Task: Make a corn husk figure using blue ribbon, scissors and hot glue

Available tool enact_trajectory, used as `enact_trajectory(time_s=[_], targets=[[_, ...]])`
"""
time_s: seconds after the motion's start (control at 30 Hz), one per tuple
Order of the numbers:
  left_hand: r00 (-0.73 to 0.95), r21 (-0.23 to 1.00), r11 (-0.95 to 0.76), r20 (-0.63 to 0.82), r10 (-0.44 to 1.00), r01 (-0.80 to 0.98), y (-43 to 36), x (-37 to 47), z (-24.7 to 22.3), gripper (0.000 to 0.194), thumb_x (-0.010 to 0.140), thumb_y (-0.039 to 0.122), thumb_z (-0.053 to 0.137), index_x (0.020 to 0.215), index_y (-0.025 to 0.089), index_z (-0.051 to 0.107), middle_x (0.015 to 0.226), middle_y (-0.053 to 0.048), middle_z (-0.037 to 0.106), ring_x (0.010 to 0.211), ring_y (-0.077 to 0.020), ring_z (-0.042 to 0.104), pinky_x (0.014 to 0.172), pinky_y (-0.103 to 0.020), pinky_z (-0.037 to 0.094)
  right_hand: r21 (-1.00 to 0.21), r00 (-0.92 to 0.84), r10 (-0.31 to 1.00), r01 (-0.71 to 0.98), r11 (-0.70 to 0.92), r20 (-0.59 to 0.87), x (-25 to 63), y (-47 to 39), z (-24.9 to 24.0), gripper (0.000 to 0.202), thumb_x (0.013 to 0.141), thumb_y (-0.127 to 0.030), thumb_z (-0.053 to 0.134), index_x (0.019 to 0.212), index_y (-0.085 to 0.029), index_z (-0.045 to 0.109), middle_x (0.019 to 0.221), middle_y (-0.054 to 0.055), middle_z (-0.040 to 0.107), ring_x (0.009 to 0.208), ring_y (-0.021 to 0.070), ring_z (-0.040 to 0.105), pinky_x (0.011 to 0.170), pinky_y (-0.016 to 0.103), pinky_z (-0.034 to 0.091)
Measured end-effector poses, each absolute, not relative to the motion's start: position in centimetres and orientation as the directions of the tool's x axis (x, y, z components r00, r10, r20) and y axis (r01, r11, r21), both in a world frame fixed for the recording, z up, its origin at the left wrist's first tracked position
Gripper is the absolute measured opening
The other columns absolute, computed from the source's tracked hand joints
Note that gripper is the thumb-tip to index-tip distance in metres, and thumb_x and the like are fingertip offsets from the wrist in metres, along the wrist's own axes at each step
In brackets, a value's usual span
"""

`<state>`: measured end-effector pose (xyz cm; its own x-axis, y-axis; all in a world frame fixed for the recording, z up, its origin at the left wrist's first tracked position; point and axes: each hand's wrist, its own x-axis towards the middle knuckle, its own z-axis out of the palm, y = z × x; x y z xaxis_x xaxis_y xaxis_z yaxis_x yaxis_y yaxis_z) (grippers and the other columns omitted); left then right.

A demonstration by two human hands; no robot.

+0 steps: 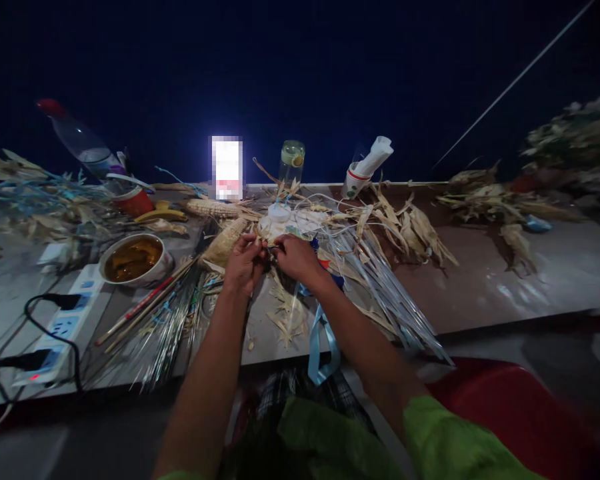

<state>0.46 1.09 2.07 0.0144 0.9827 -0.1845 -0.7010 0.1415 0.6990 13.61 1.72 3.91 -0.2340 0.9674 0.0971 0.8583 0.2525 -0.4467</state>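
Observation:
My left hand (243,262) and my right hand (296,256) meet near the middle of the table, fingertips almost touching. The fingers of my left hand pinch a small bit of pale dried husk (264,233). My right hand's fingers are bent closed beside it; what lies between them is too small to make out. Behind the hands stands a white round lid or tub (279,213). A woven-looking tan piece (225,245) lies just left of them. Cut husk scraps (289,310) and a light blue ribbon (323,353) are nearer my body.
To the left are a bowl of brown liquid (136,261), a power strip (73,320) with black cords, thin wires (173,333) and a tilted bottle (83,142). Behind stand a bright screen (227,167), a jar (293,162) and a cup (356,181). Silvery rods (390,287) and husks (420,230) lie right.

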Motion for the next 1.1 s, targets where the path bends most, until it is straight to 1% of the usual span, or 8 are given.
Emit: enact_trajectory(time_s=[0.13,0.4,0.53,0.63,0.8,0.97,1.03,1.1], targets=[[0.043,0.687,0.124,-0.134,0.990,-0.716,1.1,0.0,2.3,0.038,0.054,0.014,0.076,0.079,0.020,0.048,0.064,0.005,0.060,0.049,-0.0035,0.049,0.053,-0.017,0.041,-0.419,-0.180,0.973,0.880,0.224,0.143,14.9,1.9,5.7,0.025,0.084,-0.026,0.044,0.100,-0.017,0.062,0.104,0.009,0.066,0.096,0.0192,0.059,0.083,0.029,0.041],[0.015,0.660,0.062,-0.077,0.997,-0.749,1.3,-0.7,2.0,0.041,0.052,0.018,0.079,0.079,0.020,0.048,0.066,0.005,0.059,0.052,-0.0039,0.049,0.057,-0.019,0.043,-0.344,-0.226,0.973,0.911,0.227,0.045,13.2,1.7,5.8,0.025,0.084,-0.034,0.044,0.093,-0.018,0.061,0.096,0.012,0.067,0.089,0.0225,0.061,0.073,0.032,0.041],[-0.003,0.662,0.026,-0.043,0.999,-0.749,1.5,-0.8,1.7,0.039,0.054,0.019,0.078,0.080,0.020,0.048,0.066,0.005,0.060,0.052,-0.0034,0.049,0.055,-0.018,0.042,-0.370,-0.232,0.973,0.904,0.214,-0.004,11.1,1.6,4.4,0.028,0.080,-0.035,0.054,0.097,-0.013,0.058,0.097,0.018,0.064,0.084,0.0247,0.061,0.072,0.035,0.041],[-0.008,0.687,0.033,-0.057,0.998,-0.726,1.6,-0.8,1.8,0.037,0.055,0.019,0.078,0.078,0.020,0.049,0.064,0.005,0.060,0.051,-0.0029,0.049,0.052,-0.015,0.039,-0.372,-0.237,0.971,0.903,0.214,-0.016,10.5,1.7,4.0,0.023,0.076,-0.029,0.060,0.092,-0.013,0.058,0.088,0.016,0.064,0.080,0.0243,0.061,0.069,0.035,0.041],[-0.019,0.688,0.028,-0.061,0.998,-0.725,1.4,-0.7,2.1,0.035,0.056,0.018,0.077,0.077,0.020,0.049,0.063,0.006,0.059,0.050,-0.0031,0.049,0.050,-0.015,0.039,-0.347,-0.261,0.964,0.909,0.229,-0.049,10.4,2.2,4.2,0.015,0.072,-0.025,0.062,0.081,-0.013,0.061,0.081,0.013,0.065,0.078,0.0248,0.061,0.067,0.034,0.041],[-0.020,0.693,0.019,-0.048,0.999,-0.720,1.2,-0.4,2.3,0.034,0.058,0.018,0.076,0.077,0.020,0.049,0.063,0.005,0.059,0.050,-0.0033,0.049,0.053,-0.015,0.040,-0.331,-0.266,0.961,0.916,0.228,-0.075,12.0,2.5,5.0,0.014,0.070,-0.024,0.059,0.078,-0.014,0.066,0.087,0.016,0.068,0.083,0.0260,0.062,0.071,0.034,0.044],[-0.029,0.705,0.009,-0.042,0.999,-0.709,1.1,-0.3,2.4,0.034,0.058,0.018,0.076,0.078,0.020,0.049,0.063,0.005,0.059,0.050,-0.0035,0.049,0.053,-0.016,0.041,-0.343,-0.245,0.964,0.918,0.198,-0.100,13.3,2.6,5.5,0.018,0.070,-0.024,0.057,0.081,-0.013,0.067,0.089,0.016,0.069,0.084,0.0257,0.063,0.073,0.033,0.044],[-0.048,0.719,-0.006,-0.038,0.998,-0.695,1.1,-0.2,2.5,0.034,0.057,0.017,0.076,0.078,0.019,0.049,0.062,0.005,0.058,0.052,-0.0040,0.051,0.053,-0.015,0.041,-0.420,-0.224,0.969,0.893,0.162,-0.101,15.0,2.7,6.1,0.026,0.070,-0.024,0.056,0.092,-0.015,0.067,0.089,0.013,0.069,0.084,0.0222,0.062,0.075,0.031,0.044]])
